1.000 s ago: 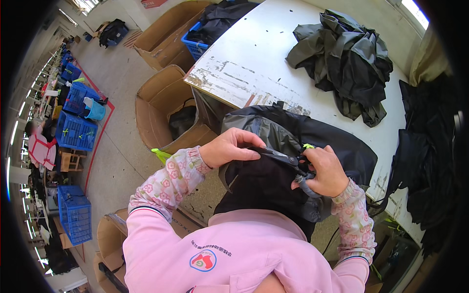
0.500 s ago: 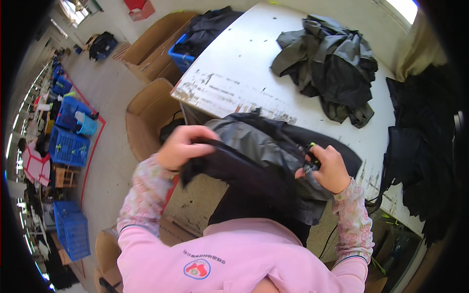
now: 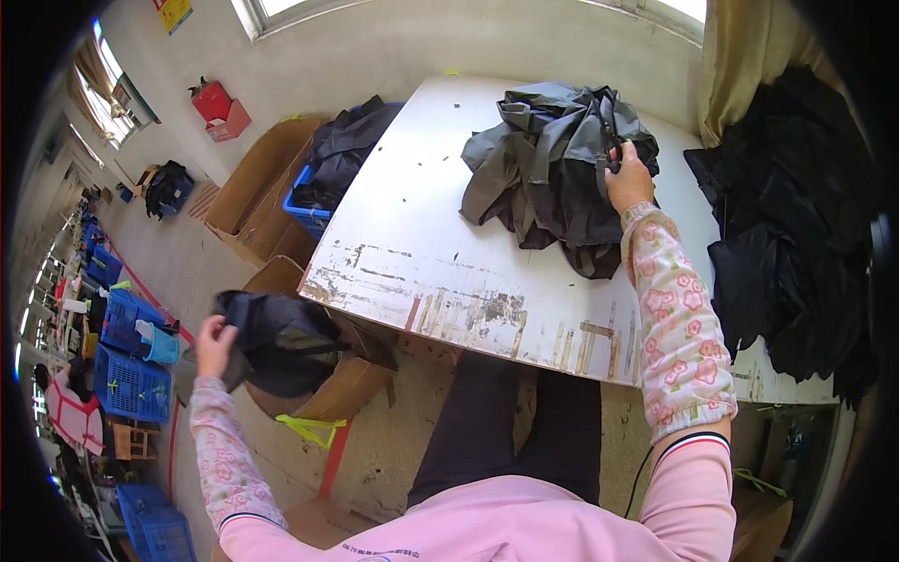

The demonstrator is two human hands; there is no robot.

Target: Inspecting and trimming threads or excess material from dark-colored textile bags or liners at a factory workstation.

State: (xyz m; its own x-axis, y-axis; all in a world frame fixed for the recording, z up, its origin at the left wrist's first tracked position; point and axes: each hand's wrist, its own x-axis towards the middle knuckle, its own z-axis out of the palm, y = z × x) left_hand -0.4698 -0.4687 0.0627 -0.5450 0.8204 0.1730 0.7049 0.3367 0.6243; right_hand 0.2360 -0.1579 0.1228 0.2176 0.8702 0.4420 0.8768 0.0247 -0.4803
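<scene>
Black fabric bag (image 3: pixel 290 342) sags over an open cardboard box (image 3: pixel 346 389) just beside the near left corner of the table (image 3: pixel 384 225), its crumpled body partly down in the opening. The left hand (image 3: pixel 213 347) is at the bag's outer edge, on the side away from the table, fingers bent against the cloth; I cannot tell whether that grip is clamped or letting go. Half a second ago the bag was at the table's near edge with both hands at it; now it has been carried out to the table's left, so the hands are well apart and each is at a different thing.

The right hand (image 3: pixel 629 180) now reaches over the table toward its far right part, its grip closed round a pair of dark scissors (image 3: pixel 613 150), which are thus well away from the bag. Hand and scissors are up against a rumpled pile of grey-and-black fabric (image 3: pixel 534 169) lying on the table; how the blades stand is hard to make out against the dark cloth.

Along the table's left edge, a blue plastic crate (image 3: pixel 307 215) bears more black cloth, with a larger cardboard box (image 3: pixel 253 187) beyond it. To the table's right hangs a big heap of black fabric (image 3: pixel 796 244)
</scene>
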